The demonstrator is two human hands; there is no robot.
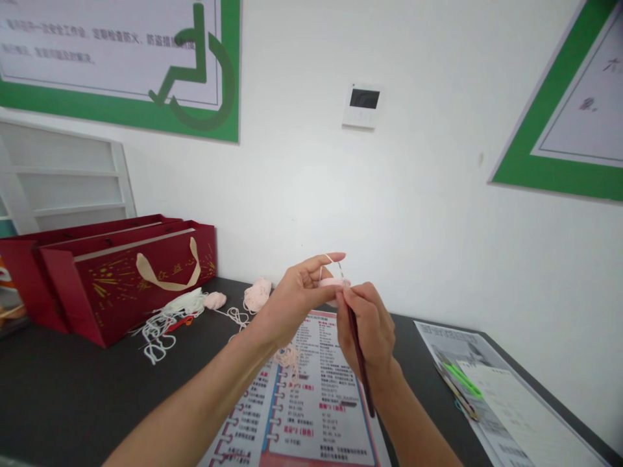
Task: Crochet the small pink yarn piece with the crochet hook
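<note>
My left hand (296, 295) is raised above the dark table (73, 389), pinching a small pink crocheted piece (332, 283) with a strand of pale yarn looped over its extended index finger. My right hand (367, 327) is closed around a dark red crochet hook (361, 363), whose tip meets the pink piece. A tuft of pink yarn (288, 357) hangs below my left wrist. Under my hands lies a spiral-bound printed booklet (311, 402).
Red gift bags (121, 279) with a beige handle stand at the left against the wall. White yarn (170, 314) and pink yarn balls (256, 294) lie beside them. Printed sheets with green pens (462, 379) lie at the right. A white shelf stands at far left.
</note>
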